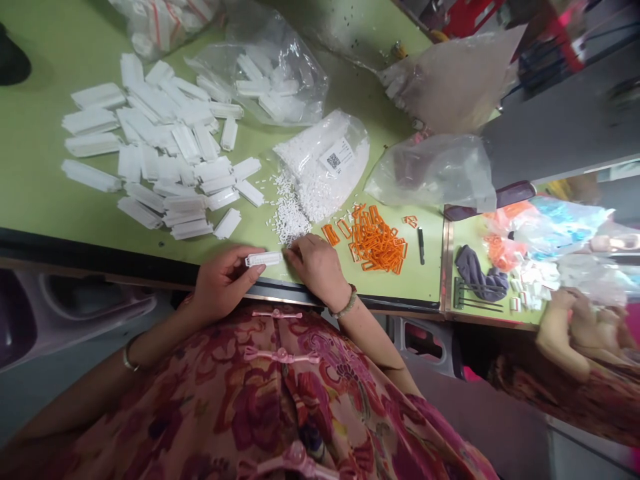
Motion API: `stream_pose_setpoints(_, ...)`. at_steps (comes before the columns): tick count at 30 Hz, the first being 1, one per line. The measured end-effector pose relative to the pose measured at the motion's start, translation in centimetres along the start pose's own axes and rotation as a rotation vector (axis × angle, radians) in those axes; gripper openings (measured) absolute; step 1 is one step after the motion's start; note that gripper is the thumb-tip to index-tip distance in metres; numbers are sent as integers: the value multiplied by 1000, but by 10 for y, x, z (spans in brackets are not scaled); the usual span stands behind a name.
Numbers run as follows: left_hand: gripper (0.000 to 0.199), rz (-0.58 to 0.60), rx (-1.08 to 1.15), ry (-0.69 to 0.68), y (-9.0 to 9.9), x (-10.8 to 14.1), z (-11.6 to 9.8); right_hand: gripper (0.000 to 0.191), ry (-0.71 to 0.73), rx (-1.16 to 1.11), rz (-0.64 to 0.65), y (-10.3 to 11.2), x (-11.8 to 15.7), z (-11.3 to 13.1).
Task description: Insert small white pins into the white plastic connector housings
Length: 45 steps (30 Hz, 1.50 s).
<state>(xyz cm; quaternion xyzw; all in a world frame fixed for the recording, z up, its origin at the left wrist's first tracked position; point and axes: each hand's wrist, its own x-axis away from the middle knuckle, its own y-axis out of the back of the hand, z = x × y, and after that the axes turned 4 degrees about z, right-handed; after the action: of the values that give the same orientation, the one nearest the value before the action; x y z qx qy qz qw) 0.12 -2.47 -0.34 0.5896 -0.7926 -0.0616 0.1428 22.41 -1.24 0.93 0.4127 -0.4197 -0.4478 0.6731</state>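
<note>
My left hand (225, 279) grips a white rectangular plastic housing (263, 259) between thumb and fingers at the table's front edge. Just to its right, my right hand (316, 265) rests low over the table with fingers bent and pressed together; whatever its fingertips hold is too small or hidden to name. Right beyond those fingertips spreads a heap of tiny white plastic pieces (291, 217), spilling from a clear bag (330, 163) with a QR label. Beside my right hand lies a pile of orange rectangular plastic frames (377, 243).
Many white housings (170, 133) lie piled at the left. Behind them are clear bags (280, 73) of white parts. A black pen-like tool (421, 245) lies right of the frames. At the adjoining table, a co-worker's hands (570, 320) are near small white parts and a dark cloth (477, 273).
</note>
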Motion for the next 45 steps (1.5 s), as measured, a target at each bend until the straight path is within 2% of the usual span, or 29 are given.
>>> stream_pose_setpoints(5,35,0,8,-3,0,0,0,14,12,-33,-9,-3,1,-2)
stream_pose_setpoints(14,37,-81,67,29,-1,4,6,14,20,-58,-24,-5,3,3)
stream_pose_setpoints(20,38,-46,33,17,0,2,4,18,5,-68,-47,-6,-3,6)
stream_pose_setpoints(22,38,-13,28,5,1,2,3,16,-10,-165,-63,-5,-3,3)
stream_pose_setpoints(25,37,29,9,-6,3,1,1,10,1,-516,-68,2,1,-3)
stream_pose_setpoints(28,35,54,5,-15,3,0,1,11,90,-857,-43,9,6,-2)
stream_pose_setpoints(30,34,59,4,-28,2,0,2,15,183,-937,-41,11,6,4)
stream_pose_setpoints(34,34,42,1,-63,0,0,6,13,285,-915,-40,6,0,16)
stream_pose_setpoints(39,29,48,8,-77,-1,0,10,10,256,-885,21,0,-5,18)
stream_pose_setpoints(45,26,68,0,-81,0,0,11,10,268,-898,24,0,-4,18)
